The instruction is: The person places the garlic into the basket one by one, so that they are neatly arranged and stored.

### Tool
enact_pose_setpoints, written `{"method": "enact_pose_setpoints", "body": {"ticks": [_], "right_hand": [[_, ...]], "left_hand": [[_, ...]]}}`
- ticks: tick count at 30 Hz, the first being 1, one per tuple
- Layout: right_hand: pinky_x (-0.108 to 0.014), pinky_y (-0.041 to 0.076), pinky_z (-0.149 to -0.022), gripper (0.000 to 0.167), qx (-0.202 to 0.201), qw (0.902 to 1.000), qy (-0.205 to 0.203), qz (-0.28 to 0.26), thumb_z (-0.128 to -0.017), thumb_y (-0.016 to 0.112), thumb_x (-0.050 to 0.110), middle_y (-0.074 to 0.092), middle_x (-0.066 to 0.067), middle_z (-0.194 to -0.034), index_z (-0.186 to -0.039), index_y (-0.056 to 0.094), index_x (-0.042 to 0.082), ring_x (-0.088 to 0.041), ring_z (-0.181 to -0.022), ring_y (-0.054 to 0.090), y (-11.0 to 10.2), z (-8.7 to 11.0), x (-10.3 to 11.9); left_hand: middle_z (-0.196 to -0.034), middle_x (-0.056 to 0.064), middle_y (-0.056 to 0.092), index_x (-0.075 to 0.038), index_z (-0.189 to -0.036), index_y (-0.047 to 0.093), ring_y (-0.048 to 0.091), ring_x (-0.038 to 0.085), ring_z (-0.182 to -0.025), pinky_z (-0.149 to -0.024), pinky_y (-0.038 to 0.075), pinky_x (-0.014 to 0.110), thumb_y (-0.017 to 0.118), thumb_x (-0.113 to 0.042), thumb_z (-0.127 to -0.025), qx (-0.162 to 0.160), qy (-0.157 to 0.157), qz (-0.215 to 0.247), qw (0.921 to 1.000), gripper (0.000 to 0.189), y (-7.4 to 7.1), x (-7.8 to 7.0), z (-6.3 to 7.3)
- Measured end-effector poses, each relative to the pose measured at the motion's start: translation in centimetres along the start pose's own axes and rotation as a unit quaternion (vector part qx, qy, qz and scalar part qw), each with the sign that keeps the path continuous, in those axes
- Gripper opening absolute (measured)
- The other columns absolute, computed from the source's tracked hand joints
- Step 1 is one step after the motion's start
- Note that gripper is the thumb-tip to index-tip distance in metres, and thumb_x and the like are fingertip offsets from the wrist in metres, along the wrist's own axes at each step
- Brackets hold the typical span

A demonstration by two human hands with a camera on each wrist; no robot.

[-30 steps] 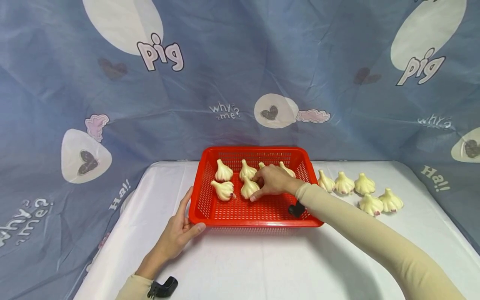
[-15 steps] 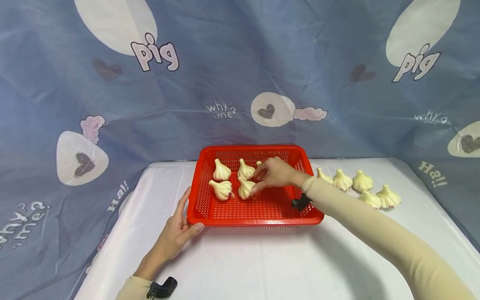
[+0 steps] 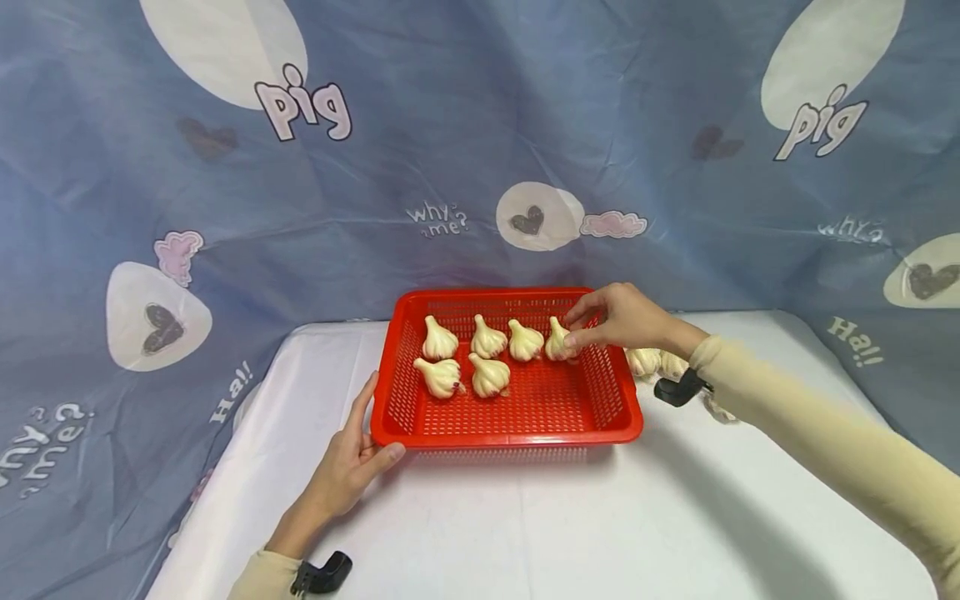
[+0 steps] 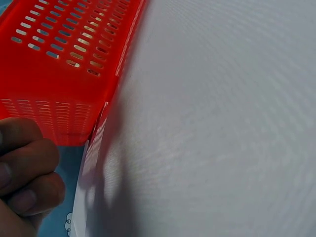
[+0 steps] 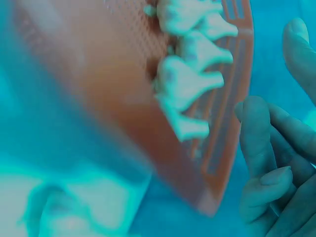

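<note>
Six garlic bulbs (image 3: 491,374) in red basket (image 3: 510,439)

Left hand (image 3: 348,468) grips basket's near-left corner. Right hand (image 3: 626,317): fingers loosely parted, holding nothing, above right rim. Bulbs: four behind, two in front; other bulbs (image 3: 642,362) on table (image 3: 525,525), right.

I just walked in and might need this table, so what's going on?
A person is handling garlic bulbs and a red basket on a white-covered table. The left hand holds the basket at its near left corner. The right hand is by the basket's far right end, with nothing between thumb and fingers. Six bulbs sit in the basket, four in a back row and two in front. Others lie to its right, partly hidden by the right arm.
</note>
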State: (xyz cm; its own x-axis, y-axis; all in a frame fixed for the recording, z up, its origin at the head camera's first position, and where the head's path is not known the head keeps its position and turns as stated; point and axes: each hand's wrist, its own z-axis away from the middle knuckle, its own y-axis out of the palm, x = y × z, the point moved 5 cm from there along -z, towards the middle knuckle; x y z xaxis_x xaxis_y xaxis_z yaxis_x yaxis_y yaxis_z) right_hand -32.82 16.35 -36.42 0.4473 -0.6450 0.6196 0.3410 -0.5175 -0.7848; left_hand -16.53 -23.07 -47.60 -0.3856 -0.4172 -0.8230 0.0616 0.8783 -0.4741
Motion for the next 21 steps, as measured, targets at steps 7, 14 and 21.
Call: {"method": "enact_pose_setpoints", "body": {"ticks": [7, 14, 21], "right_hand": [[-0.026, 0.055, -0.062, 0.036, -0.027, 0.9985, 0.035, 0.033, -0.089, 0.088, 0.034, 0.082, -0.006, -0.101, -0.112, 0.081, 0.007, -0.018, -0.068, 0.074, -4.5, 4.7, -3.3], [-0.026, 0.054, -0.064, 0.032, -0.024, 0.9904, 0.069, 0.117, -0.089, 0.087, 0.032, 0.082, -0.004, -0.104, -0.112, 0.081, 0.011, -0.006, -0.068, 0.070, -6.8, 10.3, -8.9], [-0.027, 0.057, -0.065, 0.044, 0.006, 0.9891, 0.102, 0.105, -0.091, 0.085, 0.029, 0.079, -0.016, -0.114, -0.123, 0.075, 0.001, -0.009, -0.065, 0.073, -7.5, 14.9, -12.8]], "left_hand": [[-0.055, -0.017, 0.035, -0.025, -0.172, 0.013, 0.028, -0.008, -0.048, -0.039, 0.024, 0.019, 0.077, -0.013, -0.092, 0.001, -0.003, 0.006, 1.0000, 0.103, 0.0, -0.1, -0.1], [-0.056, -0.016, 0.034, -0.026, -0.172, 0.014, 0.027, -0.007, -0.048, -0.040, 0.024, 0.020, 0.077, -0.013, -0.092, 0.001, -0.008, 0.003, 1.0000, 0.103, 0.0, -0.1, -0.1], [-0.056, -0.016, 0.034, -0.025, -0.172, 0.014, 0.027, -0.006, -0.048, -0.039, 0.025, 0.020, 0.077, -0.013, -0.091, -0.001, -0.008, -0.003, 1.0000, 0.103, 0.0, -0.1, -0.1]]}}
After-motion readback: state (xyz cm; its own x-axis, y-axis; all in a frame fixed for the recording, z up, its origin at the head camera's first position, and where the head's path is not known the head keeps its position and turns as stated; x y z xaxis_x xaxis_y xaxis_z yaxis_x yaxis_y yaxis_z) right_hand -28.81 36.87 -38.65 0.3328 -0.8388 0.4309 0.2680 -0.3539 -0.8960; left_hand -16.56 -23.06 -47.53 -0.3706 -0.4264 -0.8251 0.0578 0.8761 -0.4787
